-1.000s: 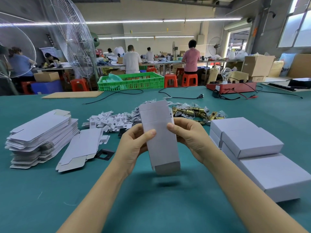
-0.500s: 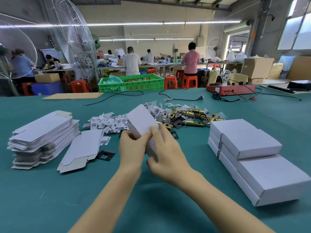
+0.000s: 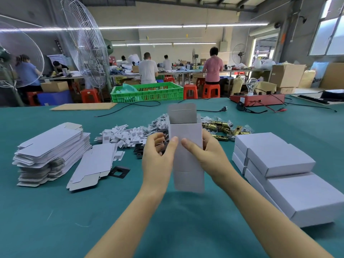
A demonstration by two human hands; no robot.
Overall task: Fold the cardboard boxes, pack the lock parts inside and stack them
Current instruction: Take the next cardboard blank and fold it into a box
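Head view, forward-down, close over table [image 3: 55, 220]

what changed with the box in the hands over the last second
The box went from a flat sleeve to tilted left between the hands, and now stands upright, opened out, top flap up. The left hand and right hand kept their grip, thumbs on its front. The flat blanks, brass lock parts and packed boxes stayed put.

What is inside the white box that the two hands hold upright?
The box, held by the left hand and right hand, has its top flap open. Only bare inner walls show; the lower inside is hidden by its front.
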